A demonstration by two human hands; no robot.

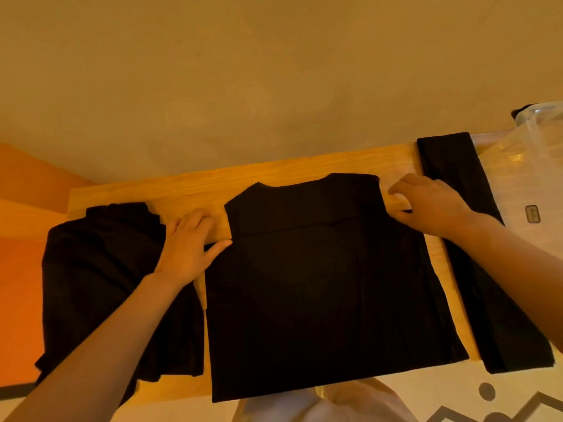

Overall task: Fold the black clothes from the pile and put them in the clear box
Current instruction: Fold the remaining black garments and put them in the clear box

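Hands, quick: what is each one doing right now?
Left hand: open, fingers flat at the left edge of the black shirt.
Right hand: fingers curled, pinching the shirt's right shoulder edge.

A single head-worn camera is looking forward and steeply down from above a wooden tabletop [304,166]; the wide lens is bending the tabletop's edges; the view is sitting close, with both forearms entering from the bottom corners; a plain wall is filling the upper half; floor is showing along the bottom edge.
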